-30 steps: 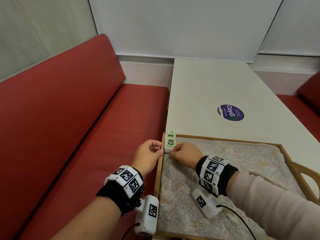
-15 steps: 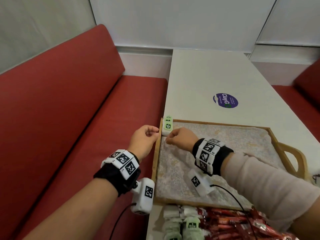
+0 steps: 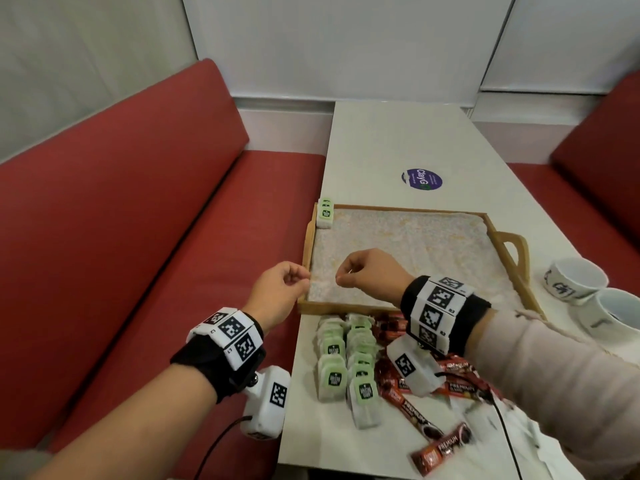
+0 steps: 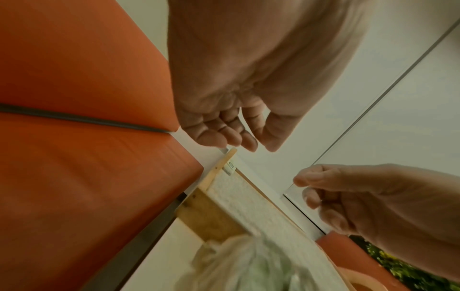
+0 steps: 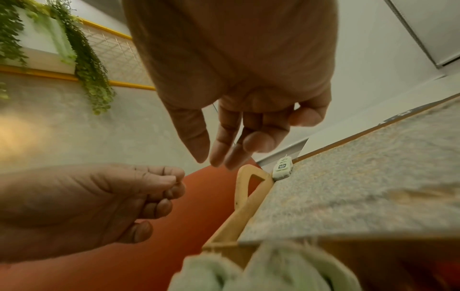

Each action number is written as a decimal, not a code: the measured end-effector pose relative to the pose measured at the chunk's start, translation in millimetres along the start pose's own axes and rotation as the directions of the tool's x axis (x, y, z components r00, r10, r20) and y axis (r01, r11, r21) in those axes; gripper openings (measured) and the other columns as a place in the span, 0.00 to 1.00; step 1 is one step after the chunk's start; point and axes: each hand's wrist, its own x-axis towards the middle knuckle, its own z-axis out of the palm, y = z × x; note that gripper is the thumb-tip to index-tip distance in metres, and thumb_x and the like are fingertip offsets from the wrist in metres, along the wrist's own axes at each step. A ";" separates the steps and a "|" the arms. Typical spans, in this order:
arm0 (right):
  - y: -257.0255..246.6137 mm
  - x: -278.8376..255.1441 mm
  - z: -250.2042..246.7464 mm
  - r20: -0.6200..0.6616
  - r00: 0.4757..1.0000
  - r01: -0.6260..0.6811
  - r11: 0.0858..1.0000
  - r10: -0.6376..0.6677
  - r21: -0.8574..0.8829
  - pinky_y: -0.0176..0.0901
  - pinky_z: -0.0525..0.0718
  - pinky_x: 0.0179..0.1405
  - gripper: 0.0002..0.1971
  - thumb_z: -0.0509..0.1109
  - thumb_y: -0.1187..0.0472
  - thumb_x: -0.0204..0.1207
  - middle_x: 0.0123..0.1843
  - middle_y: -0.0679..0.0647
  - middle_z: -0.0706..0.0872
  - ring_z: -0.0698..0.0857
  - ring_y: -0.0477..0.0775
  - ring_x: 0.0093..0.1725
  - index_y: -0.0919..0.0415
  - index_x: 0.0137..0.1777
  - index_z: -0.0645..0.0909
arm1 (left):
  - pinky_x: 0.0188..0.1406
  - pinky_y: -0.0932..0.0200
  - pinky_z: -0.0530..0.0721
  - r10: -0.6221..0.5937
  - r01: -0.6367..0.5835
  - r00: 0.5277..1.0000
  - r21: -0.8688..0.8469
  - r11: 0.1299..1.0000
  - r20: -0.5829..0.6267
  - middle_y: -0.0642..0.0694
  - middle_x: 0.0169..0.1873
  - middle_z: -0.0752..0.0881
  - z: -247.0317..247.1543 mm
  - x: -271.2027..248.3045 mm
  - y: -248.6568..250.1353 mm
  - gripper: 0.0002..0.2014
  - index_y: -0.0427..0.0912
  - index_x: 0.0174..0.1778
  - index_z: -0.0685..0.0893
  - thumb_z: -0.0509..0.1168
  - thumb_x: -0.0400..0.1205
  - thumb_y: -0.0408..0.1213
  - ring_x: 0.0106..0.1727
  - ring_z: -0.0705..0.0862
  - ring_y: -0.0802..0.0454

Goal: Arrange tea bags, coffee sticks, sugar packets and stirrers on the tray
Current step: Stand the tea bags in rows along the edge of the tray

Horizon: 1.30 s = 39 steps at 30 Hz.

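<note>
A wooden tray (image 3: 398, 208) lined with a speckled cloth lies on the white table. Green-labelled tea bags (image 3: 325, 214) stand in its far left corner, also seen in the right wrist view (image 5: 282, 169). My left hand (image 3: 303, 277) hovers at the tray's near left rim, fingers loosely curled, holding nothing. My right hand (image 3: 341, 277) hangs over the cloth near the front edge, also holding nothing; its fingers (image 5: 219, 155) look relaxed. A pile of tea bags (image 3: 343, 358) and red coffee sticks (image 3: 433, 410) lie on the table in front of the tray.
Two white cups (image 3: 575, 278) stand right of the tray's handle (image 3: 516, 251). A red bench (image 3: 138, 254) runs along the table's left side. A round purple sticker (image 3: 421, 180) sits on the table beyond the tray.
Both hands have drawn back from the tray's far left corner to its near edge, leaving the tea bags there. The head view has tilted down, bringing the piles into sight.
</note>
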 end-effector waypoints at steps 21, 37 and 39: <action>4.3 -78.4 29.8 0.105 0.994 0.034 0.977 -0.012 -0.210 0.36 0.79 0.36 0.05 0.78 0.55 0.69 0.32 0.41 0.82 0.80 0.41 0.33 0.50 0.44 0.86 | 0.43 0.64 0.77 -0.207 0.098 0.956 0.439 0.893 0.208 0.59 0.38 0.80 33.5 -81.0 -25.2 0.23 0.49 0.60 0.80 0.77 0.71 0.45 0.43 0.81 0.59; 0.4 -56.0 10.6 0.068 0.993 0.097 0.995 -0.095 -0.013 0.41 0.80 0.41 0.15 0.83 0.59 0.63 0.41 0.51 0.87 0.83 0.47 0.38 0.54 0.45 0.82 | 0.27 0.74 0.78 -0.014 0.026 0.989 -0.079 0.997 0.145 0.48 0.32 0.84 7.8 -47.4 21.5 0.13 0.39 0.48 0.79 0.76 0.73 0.31 0.26 0.83 0.64; -1.6 -49.1 7.9 0.007 0.996 0.084 0.994 -0.085 0.071 0.41 0.80 0.38 0.14 0.83 0.62 0.63 0.36 0.50 0.85 0.82 0.47 0.34 0.56 0.44 0.82 | 0.26 0.69 0.81 -0.001 0.026 0.991 -0.181 0.983 0.133 0.45 0.33 0.85 7.2 -39.5 29.9 0.11 0.38 0.47 0.80 0.75 0.74 0.29 0.25 0.84 0.62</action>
